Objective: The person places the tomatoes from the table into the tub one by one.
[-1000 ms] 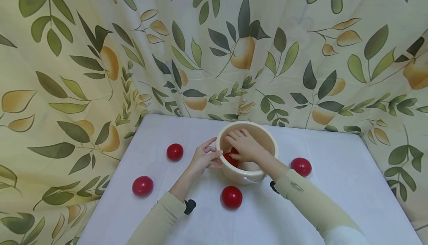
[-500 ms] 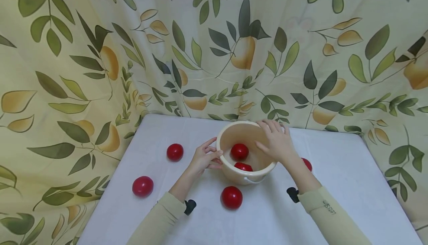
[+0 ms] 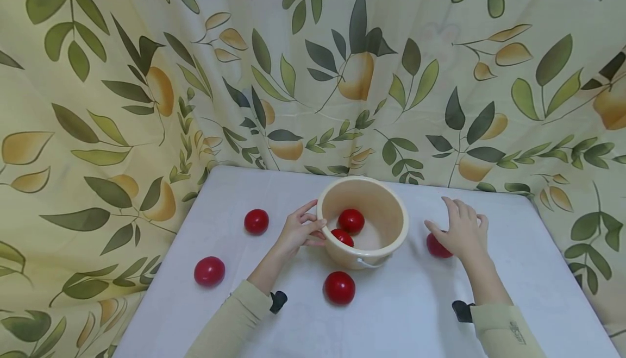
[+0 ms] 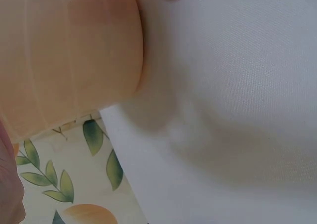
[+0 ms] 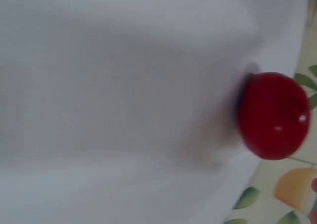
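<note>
A cream bucket (image 3: pixel 344 256) stands at the back of the table. My left hand (image 3: pixel 295 233) grips its left side, thumb over the rim and fingers along the outer wall. Inside the bucket lie two round, shiny red fruits, one further back (image 3: pixel 351 220) and one nearer (image 3: pixel 343 237), partly hidden by the rim. My right hand (image 3: pixel 467 233) is spread above another red fruit (image 3: pixel 437 246) to the right of the bucket and covers part of it; whether they touch I cannot tell. The right wrist view shows a red fruit (image 5: pixel 274 116) near the table edge.
One red fruit (image 3: pixel 339 288) lies in front of the bucket. Two more, a farther one (image 3: pixel 256 221) and a nearer one (image 3: pixel 209 271), sit to the left. A leaf-patterned curtain (image 3: pixel 313 75) hangs behind the white-covered table (image 3: pixel 391 325).
My right hand has come out of the bucket and moved right to the fruit there. The fruits inside the bucket have shifted. My left hand has stayed at the rim.
</note>
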Demonstrator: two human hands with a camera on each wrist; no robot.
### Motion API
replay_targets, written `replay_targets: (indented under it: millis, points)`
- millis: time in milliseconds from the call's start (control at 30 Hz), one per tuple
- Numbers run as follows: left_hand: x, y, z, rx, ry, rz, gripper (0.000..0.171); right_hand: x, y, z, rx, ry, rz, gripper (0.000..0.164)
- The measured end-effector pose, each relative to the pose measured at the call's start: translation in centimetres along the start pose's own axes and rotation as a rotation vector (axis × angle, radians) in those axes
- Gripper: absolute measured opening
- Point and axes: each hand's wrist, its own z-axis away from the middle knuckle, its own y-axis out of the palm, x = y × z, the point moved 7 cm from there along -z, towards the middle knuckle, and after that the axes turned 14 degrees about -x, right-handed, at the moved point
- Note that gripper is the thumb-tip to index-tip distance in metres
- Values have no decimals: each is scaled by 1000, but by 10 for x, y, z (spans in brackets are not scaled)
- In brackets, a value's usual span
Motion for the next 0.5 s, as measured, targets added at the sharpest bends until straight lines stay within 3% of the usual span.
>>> replay_targets:
  millis: [200,500]
  points:
    - [0,1,0,7,9,12,63,-32,32,32,105,110,-16,92]
    - [0,0,0,4,21,20,61,-48,50,50,154,160,-30,100]
